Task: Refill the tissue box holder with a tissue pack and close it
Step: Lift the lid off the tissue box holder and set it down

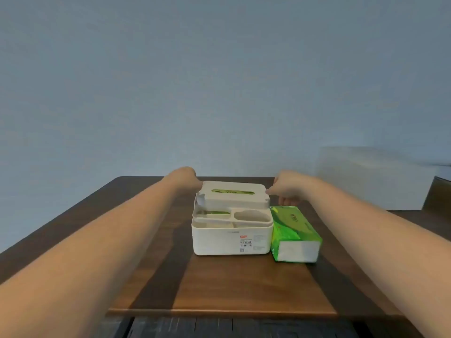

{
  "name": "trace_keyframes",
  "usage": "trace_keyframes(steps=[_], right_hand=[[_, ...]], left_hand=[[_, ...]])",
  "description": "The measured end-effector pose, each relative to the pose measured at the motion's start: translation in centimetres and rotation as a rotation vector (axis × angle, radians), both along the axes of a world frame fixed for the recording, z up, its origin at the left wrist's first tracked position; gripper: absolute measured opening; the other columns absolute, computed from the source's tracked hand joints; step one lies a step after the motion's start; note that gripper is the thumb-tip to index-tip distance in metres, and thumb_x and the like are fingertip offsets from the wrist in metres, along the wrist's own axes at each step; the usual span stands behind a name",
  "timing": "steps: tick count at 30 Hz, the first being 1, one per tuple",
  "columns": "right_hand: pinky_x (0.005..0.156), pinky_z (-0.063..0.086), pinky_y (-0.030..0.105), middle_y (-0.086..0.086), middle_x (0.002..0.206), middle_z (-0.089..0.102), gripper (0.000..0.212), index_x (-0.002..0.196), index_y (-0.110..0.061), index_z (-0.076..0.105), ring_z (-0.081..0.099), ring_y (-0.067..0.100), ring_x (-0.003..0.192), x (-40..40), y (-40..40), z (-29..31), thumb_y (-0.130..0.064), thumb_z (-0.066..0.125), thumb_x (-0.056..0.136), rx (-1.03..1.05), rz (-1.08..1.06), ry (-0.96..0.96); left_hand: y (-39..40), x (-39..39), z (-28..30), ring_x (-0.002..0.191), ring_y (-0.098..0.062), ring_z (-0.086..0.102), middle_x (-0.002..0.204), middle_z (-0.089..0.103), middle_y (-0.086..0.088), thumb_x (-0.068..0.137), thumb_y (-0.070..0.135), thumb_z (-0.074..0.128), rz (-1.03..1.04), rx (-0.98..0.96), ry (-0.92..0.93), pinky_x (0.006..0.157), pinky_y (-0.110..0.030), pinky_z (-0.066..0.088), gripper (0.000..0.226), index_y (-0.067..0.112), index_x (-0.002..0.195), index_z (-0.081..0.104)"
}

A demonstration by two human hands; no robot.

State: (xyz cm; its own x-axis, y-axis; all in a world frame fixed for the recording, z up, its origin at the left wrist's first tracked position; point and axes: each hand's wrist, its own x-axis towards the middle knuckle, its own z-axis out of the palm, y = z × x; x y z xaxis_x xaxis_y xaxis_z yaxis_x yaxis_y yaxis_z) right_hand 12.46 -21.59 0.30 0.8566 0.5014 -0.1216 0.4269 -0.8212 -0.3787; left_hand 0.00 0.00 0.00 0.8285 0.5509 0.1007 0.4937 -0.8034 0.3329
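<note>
Fingers of the left hand and right hand are closed on the lid, raised above the holder; the tissue pack lies beside it on the worktop.

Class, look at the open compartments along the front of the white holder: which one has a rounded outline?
The front-right compartment of the white plastic tissue box holder: oval-edged and empty, while its left neighbours are square-cornered.

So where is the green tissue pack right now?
In the head view, the green tissue pack lies flat on the wooden table, against the right side of the white holder, below the right hand.
</note>
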Motion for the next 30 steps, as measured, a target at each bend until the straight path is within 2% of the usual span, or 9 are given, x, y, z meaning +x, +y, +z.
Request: trace_keyframes(steps=[3, 7, 9, 12, 15, 17, 21, 24, 30], right_hand=[[0.052, 0.044, 0.026, 0.01, 0.069, 0.064, 0.031, 0.107, 0.0, 0.057, 0.054, 0.023, 0.059, -0.4, -0.4, -0.1, -0.028, 0.051, 0.095, -0.006, -0.019, 0.055], [0.053, 0.043, 0.026, 0.011, 0.072, 0.064, 0.028, 0.106, -0.003, 0.052, 0.055, 0.023, 0.062, -1.0, 0.3, -0.4, -0.028, 0.046, 0.098, 0.004, -0.039, 0.042], [0.053, 0.044, 0.026, 0.012, 0.075, 0.065, 0.026, 0.103, -0.002, 0.055, 0.055, 0.022, 0.06, -0.9, 0.6, -0.6, -0.027, 0.047, 0.097, -0.002, -0.053, 0.025], [0.05, 0.042, 0.025, 0.012, 0.072, 0.062, 0.015, 0.098, -0.003, 0.053, 0.051, 0.022, 0.055, -0.7, 1.3, -1.3, -0.016, 0.047, 0.093, -0.027, -0.085, 0.034], [0.049, 0.039, 0.024, 0.012, 0.071, 0.06, 0.014, 0.094, -0.002, 0.055, 0.048, 0.022, 0.054, -0.4, 1.7, -1.8, -0.009, 0.044, 0.09, -0.011, -0.111, 0.023], [0.049, 0.038, 0.025, 0.012, 0.072, 0.059, 0.015, 0.086, -0.002, 0.058, 0.047, 0.022, 0.055, -0.4, 1.8, -1.9, -0.006, 0.045, 0.089, 0.013, -0.112, 0.012], [0.055, 0.04, 0.028, 0.013, 0.067, 0.059, 0.021, 0.06, -0.003, 0.061, 0.05, 0.026, 0.06, -0.2, 2.1, -1.4, 0.002, 0.056, 0.08, 0.046, -0.103, 0.007], [0.057, 0.04, 0.028, 0.011, 0.051, 0.053, 0.03, 0.046, -0.005, 0.057, 0.049, 0.024, 0.051, -0.3, 2.5, -0.2, 0.007, 0.063, 0.073, 0.105, -0.112, -0.005], [0.054, 0.039, 0.027, 0.01, 0.053, 0.054, 0.024, 0.05, -0.005, 0.057, 0.049, 0.025, 0.053, -2.1, 5.8, 3.3, 0.003, 0.065, 0.072, 0.174, -0.049, -0.148]], left_hand=[[0.2, -0.4, -1.0, 0.075, -0.024, 0.048, 0.088, 0.055, -0.008, 0.092, 0.025, 0.048, 0.0, -0.063, 0.001, 0.061, -0.028, 0.038, 0.019, 0.007, 0.091, 0.055], [0.3, -0.2, -1.9, 0.09, -0.026, 0.058, 0.103, 0.063, -0.009, 0.095, 0.031, 0.045, 0.031, -0.073, -0.016, 0.082, -0.036, 0.05, 0.031, 0.007, 0.106, 0.061], [0.3, 0.0, -2.2, 0.096, -0.025, 0.06, 0.105, 0.063, -0.007, 0.096, 0.034, 0.044, 0.05, -0.068, -0.027, 0.084, -0.035, 0.049, 0.037, 0.006, 0.114, 0.061], [0.5, 0.6, -2.6, 0.092, -0.025, 0.059, 0.1, 0.062, -0.006, 0.094, 0.031, 0.048, 0.06, -0.092, 0.001, 0.083, -0.035, 0.05, 0.028, 0.008, 0.104, 0.061], [0.7, 1.1, -2.9, 0.082, -0.024, 0.055, 0.092, 0.06, -0.007, 0.087, 0.023, 0.054, 0.07, -0.151, -0.003, 0.071, -0.032, 0.045, 0.013, 0.01, 0.085, 0.057], [0.6, 1.2, -2.9, 0.081, -0.024, 0.053, 0.092, 0.058, -0.007, 0.084, 0.017, 0.055, 0.075, -0.191, -0.028, 0.071, -0.031, 0.044, 0.01, 0.009, 0.088, 0.057], [1.2, 1.2, -2.7, 0.085, -0.027, 0.056, 0.097, 0.063, -0.011, 0.083, 0.014, 0.054, 0.079, -0.25, -0.13, 0.074, -0.034, 0.047, 0.021, 0.004, 0.099, 0.064], [1.4, 0.8, -1.5, 0.081, -0.03, 0.058, 0.083, 0.063, -0.009, 0.083, 0.016, 0.051, 0.082, -0.249, -0.243, 0.071, -0.034, 0.046, 0.015, 0.007, 0.085, 0.063], [4.7, -1.6, 1.5, 0.062, -0.026, 0.048, 0.069, 0.054, -0.007, 0.078, 0.01, 0.051, 0.123, -0.301, -0.444, 0.06, -0.029, 0.039, 0.012, 0.006, 0.08, 0.062]])
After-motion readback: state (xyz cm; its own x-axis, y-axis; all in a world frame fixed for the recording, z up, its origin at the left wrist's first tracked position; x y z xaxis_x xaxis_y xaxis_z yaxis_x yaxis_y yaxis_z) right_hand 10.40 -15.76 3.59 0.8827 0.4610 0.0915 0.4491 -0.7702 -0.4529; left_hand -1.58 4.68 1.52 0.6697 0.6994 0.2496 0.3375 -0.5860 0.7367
